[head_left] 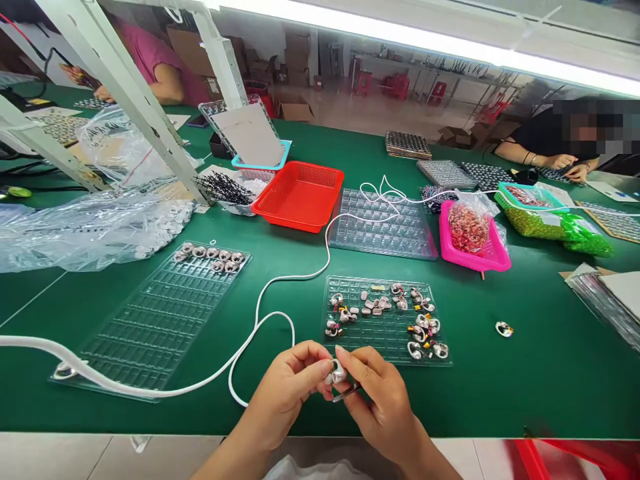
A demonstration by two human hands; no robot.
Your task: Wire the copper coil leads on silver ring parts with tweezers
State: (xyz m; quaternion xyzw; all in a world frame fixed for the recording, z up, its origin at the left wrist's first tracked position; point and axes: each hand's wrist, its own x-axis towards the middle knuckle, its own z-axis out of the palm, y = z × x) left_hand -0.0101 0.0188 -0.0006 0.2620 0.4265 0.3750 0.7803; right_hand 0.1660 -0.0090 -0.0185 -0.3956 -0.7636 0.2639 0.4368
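Close to the table's front edge, my left hand [299, 380] pinches a small pearly-white earbud [337, 373] between thumb and fingers. My right hand [379, 393] is closed on the same earbud from the other side. A thin dark, shiny piece [347, 393] shows under the right fingers; I cannot tell its kind. Just beyond lies a clear compartment tray [370, 343] with several loose earbud parts, small pale oblong pieces [376, 307] and bits of yellow and red. One separate earbud part [504, 329] rests on the green table to the right.
At left, a clear tray [155, 313] holds several earbuds at its far end. A white cable [200, 385] loops across the table. Farther back are a red basket [300, 200], a pink basket [500, 257] and plastic bags [100, 223]. Two people sit across the table.
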